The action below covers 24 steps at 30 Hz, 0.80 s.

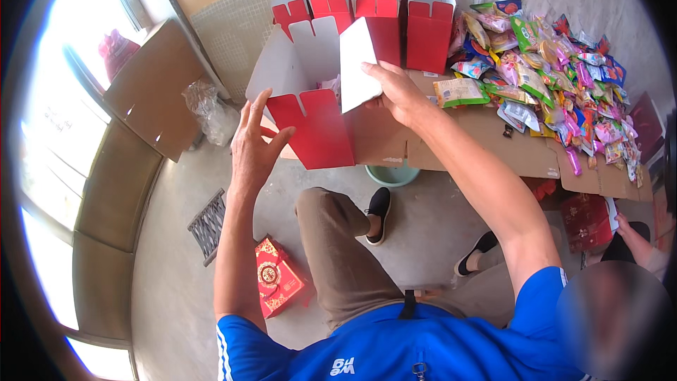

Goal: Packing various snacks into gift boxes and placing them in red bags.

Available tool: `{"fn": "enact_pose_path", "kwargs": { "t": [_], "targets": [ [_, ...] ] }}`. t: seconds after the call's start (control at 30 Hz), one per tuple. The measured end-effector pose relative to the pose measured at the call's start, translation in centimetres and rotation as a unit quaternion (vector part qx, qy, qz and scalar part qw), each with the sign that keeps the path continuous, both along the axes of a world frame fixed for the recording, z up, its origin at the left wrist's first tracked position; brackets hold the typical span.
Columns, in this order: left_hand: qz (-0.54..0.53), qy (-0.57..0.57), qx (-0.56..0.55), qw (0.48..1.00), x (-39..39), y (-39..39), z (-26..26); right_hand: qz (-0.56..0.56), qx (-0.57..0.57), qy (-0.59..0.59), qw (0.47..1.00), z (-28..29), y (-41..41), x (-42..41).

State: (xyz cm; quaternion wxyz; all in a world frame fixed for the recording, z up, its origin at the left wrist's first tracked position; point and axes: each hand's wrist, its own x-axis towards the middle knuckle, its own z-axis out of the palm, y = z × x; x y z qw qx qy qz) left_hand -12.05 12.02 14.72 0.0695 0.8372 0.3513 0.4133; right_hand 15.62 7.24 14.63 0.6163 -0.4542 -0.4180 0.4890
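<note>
In front of me a red cardboard gift box stands open at the table's front edge, its white inner walls showing. My right hand grips the white side panel at the box's right, thumb on the white face and fingers behind it. At the box's left front corner is my left hand, fingers apart; whether its fingertips touch the rim I cannot tell. Something in a pale pink wrapper shows inside the box, partly hidden.
More open red boxes stand in a row behind. Wrapped snacks are heaped at the right on cardboard. Below are a green basin and a decorated red box. Another person's hand holds a dark red box.
</note>
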Motion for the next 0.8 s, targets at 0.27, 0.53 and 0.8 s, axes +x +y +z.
{"fn": "enact_pose_path", "kwargs": {
  "t": [0.27, 0.53, 0.8],
  "targets": [
    [-0.079, -0.103, -0.286, 0.949, -0.2, 2.6, -1.5, 0.087, 0.008, 0.048, 0.995, -2.0, -4.9, 0.4],
    [-0.076, -0.120, -0.197, 0.970, 0.1, 1.8, -1.3, 0.070, -0.062, 0.027, 0.995, -6.8, -9.5, 1.9],
    [0.059, -0.155, -0.136, 0.977, -9.1, -6.6, -1.9, 0.049, -0.110, 0.057, 0.991, -10.7, -14.3, 5.4]
  ]
}}
